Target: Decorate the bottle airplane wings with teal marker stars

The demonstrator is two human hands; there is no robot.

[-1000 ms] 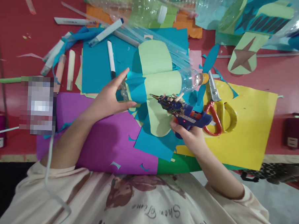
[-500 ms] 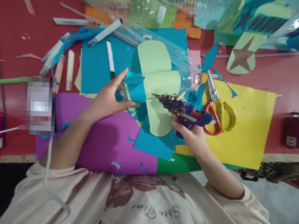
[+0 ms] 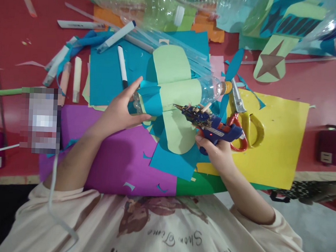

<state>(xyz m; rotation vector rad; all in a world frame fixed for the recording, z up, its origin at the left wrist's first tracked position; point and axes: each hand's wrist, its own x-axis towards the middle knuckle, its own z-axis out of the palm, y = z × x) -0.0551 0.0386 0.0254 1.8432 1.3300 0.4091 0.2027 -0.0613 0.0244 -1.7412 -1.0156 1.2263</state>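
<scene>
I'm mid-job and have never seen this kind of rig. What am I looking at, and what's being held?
There is no machine: these are a person's bare hands, filmed by a camera worn on the head, looking forward and down. The right hand grips a blue glue gun, its tip close to the pale green paper around a plastic bottle. The left hand holds the bottle's end away from its orange cap. On the red table lie scissors, markers and coloured paper.

Btl (image 3: pixel 210 91): clear glossy plast.; wings (image 3: pixel 173 63): smooth matt ppr; glue gun (image 3: pixel 218 129): plast., rough-crusted front.
</scene>
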